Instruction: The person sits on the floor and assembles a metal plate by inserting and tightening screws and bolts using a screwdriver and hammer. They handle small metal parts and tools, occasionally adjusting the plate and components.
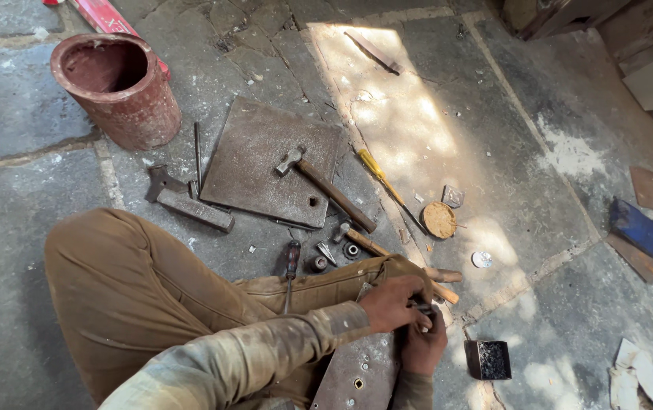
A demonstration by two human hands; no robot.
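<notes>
From the head camera, the left hand (392,301) and the right hand (422,345) meet, both closed around a small dark metal part (423,309) held just above a drilled metal plate (360,370) by the person's knee. Beyond lie a hammer (325,186) on a square steel plate (265,163), a yellow-handled screwdriver (381,178) and a rusty clay-coloured pot (117,87).

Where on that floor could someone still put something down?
Bare stone lies between the round wooden disc and the blue piece, and left of the clay pot. It is crowded around the metal plate, hammer and both hands.
</notes>
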